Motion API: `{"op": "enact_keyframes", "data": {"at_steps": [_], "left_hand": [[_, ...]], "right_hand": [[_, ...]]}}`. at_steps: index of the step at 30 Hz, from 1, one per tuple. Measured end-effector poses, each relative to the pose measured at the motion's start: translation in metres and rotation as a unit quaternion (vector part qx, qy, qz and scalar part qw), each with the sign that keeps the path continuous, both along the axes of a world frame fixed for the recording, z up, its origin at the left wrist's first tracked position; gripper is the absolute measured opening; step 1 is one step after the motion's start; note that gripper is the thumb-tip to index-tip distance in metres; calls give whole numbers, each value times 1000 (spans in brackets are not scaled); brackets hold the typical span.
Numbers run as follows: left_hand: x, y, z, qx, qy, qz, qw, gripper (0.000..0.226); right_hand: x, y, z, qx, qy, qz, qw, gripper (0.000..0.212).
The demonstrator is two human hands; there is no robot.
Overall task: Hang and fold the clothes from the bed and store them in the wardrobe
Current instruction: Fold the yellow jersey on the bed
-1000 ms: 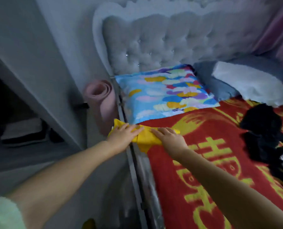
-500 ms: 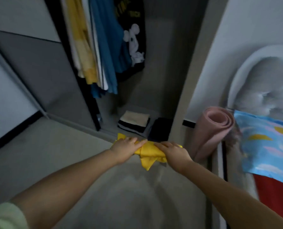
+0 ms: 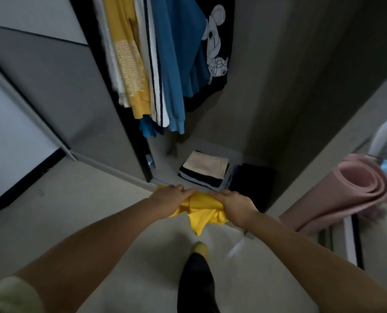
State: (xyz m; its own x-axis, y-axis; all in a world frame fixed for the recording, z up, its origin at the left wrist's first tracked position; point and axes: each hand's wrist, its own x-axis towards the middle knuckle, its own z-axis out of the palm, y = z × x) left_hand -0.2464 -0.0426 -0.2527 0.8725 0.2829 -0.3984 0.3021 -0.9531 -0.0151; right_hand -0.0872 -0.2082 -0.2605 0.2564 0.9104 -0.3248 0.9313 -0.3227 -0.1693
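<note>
Left hand: our left hand (image 3: 168,198) grips the left end of the folded yellow garment (image 3: 200,210), fingers curled over its top edge.
Right hand: our right hand (image 3: 234,205) grips the right end of the same garment, knuckles up, fingers curled over the cloth.
Yellow garment: we hold it bunched between both hands, in the air above the floor (image 3: 75,211), just in front of the wardrobe (image 3: 267,98) opening; one corner hangs down in a point.
Folded stack: on the wardrobe floor just beyond the garment we see a pile of folded clothes (image 3: 205,171), pale piece on top, dark and white layers beneath.
Dark folded pile: to the right of that stack, touching or nearly touching it, lies a black folded item (image 3: 255,184).
Hanging clothes: above the stack, inside the wardrobe, hang a yellow top (image 3: 129,59), a white piece with dark stripes (image 3: 155,71), a blue top (image 3: 176,64) and a black one with a cartoon mouse print (image 3: 215,48).
Sliding door: left of the hanging clothes stands the grey door panel (image 3: 52,86).
Rolled mat: right of the wardrobe a pink rolled mat (image 3: 355,193) leans.
Foot: below the garment we see a dark trouser leg (image 3: 197,283) with a yellow toe.
</note>
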Motion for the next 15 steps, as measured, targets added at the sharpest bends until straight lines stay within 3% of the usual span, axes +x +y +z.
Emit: {"op": "enact_keyframes", "data": {"at_steps": [6,15], "left_hand": [[112,95,-55,-12,54,-25,998,74],[276,226,-175,1,51,-76,996,72]], "right_hand": [[99,92,-64,-36,39,-47,997,69],[256,229,-163,-92,-9,-56,994,61]]}}
